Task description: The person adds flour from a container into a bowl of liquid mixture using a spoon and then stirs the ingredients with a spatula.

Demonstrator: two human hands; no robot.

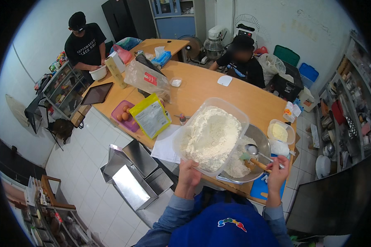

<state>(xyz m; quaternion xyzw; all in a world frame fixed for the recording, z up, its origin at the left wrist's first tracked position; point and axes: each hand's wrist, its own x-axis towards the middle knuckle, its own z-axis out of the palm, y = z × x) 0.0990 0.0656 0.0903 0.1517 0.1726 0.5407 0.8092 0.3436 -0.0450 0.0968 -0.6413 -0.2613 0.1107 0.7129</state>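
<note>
My left hand (189, 175) grips the near left corner of a clear plastic container (244, 118), tilted over the left part of a steel mixing bowl (264, 138). White flour (214, 133) fills much of the container, and more powder lies in the bowl. My right hand (278, 169) is closed around the handle of a metal spoon (252, 150), its scoop above the bowl. A spatula with a green head and wooden handle (259, 165) rests in the bowl, its handle end at my right fingers; whether they also grip it I cannot tell.
Right of the bowl stands a tub of pale yellow contents (280, 132). A yellow pouch (150, 116), eggs on a pink tray (120, 117) and a tablet (97, 94) lie leftward. Metal tins (134, 185) stand below left. Two people (85, 45) (243, 61) are across the table.
</note>
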